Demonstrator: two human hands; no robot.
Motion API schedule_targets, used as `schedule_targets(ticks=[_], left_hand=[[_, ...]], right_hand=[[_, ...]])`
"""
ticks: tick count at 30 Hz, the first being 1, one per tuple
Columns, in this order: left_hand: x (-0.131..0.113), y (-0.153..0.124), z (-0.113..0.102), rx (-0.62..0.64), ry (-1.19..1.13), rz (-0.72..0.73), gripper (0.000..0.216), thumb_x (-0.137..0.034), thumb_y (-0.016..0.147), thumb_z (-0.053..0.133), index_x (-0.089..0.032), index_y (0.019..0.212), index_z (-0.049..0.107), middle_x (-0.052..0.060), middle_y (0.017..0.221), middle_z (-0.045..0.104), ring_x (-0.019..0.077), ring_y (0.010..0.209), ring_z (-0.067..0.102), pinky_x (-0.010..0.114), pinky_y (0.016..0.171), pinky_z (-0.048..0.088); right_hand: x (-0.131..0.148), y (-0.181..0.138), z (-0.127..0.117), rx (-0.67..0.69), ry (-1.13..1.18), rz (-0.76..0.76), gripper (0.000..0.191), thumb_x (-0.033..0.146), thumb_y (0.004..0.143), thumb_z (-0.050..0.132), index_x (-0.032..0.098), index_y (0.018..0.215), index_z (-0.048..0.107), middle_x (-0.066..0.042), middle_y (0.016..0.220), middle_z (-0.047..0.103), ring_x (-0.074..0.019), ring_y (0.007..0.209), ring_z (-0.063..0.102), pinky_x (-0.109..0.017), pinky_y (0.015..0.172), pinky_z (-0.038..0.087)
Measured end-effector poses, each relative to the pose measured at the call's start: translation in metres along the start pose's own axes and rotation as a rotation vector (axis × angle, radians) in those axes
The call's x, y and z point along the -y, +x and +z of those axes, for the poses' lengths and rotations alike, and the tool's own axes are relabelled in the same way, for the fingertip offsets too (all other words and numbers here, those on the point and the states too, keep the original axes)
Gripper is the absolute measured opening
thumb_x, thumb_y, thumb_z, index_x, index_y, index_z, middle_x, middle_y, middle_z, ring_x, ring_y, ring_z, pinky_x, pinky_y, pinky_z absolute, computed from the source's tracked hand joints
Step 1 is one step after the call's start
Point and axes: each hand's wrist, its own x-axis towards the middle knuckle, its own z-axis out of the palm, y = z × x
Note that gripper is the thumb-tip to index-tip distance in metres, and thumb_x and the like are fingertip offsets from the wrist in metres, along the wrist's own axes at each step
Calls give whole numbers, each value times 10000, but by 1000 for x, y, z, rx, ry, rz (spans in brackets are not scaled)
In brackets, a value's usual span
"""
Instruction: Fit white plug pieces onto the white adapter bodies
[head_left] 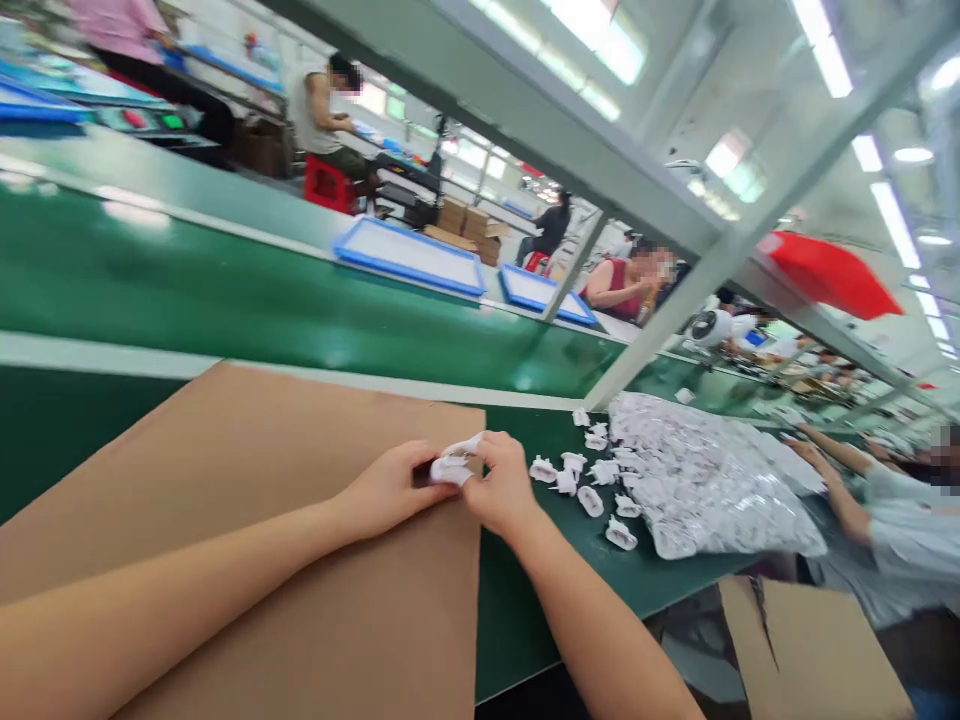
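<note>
Left grip (394,487): bare left hand, fingers closed on the near end of a small white plastic part (452,468).
Right grip (504,487): bare right hand, fingertips pinched on the same part from the other side; the two hands touch around it.
Held part: just above the right edge of a flat brown cardboard sheet (262,480). Whether it rests on the sheet cannot be told.
Sheet: lies on the green desk (517,610), under both forearms.
Loose pieces: scattered white plastic parts (592,480) on the desk just right of the right grip.
Bag: a clear plastic bag full of white parts (705,490) beside the loose pieces.
Far side: flat blue-rimmed trays (409,255).
Co-worker: another person's forearm (832,480) reaches in behind the bag.
</note>
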Motion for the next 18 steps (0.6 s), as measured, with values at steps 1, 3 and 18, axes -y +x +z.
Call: schedule_targets(ticks=[1, 3, 18], left_hand=[[1, 0, 1, -6, 3, -11, 368, -587, 746, 642, -229, 798, 707, 24, 796, 704, 249, 778, 652, 335, 711, 505], [5, 2, 3, -35, 9, -49, 383, -629, 692, 672, -261, 787, 724, 6, 790, 727, 268, 782, 671, 350, 714, 527], [6, 88, -64, -359, 401, -349, 428, -702, 655, 602, -352, 900, 602, -143, 659, 712, 293, 887, 692, 317, 685, 504]], right_hand=[[0, 0, 2, 0, -8, 22, 179, 100, 698, 675, 246, 797, 704, -16, 832, 648, -202, 862, 569, -320, 804, 401], [-2, 0, 8, -12, -9, 74, 163, 105, 654, 709, 238, 743, 676, -2, 810, 640, -193, 841, 571, -308, 794, 405], [-6, 5, 36, -352, 661, 328, 414, 229, 769, 754, 265, 1180, 716, -45, 1072, 710, -237, 1076, 620, -348, 960, 498]])
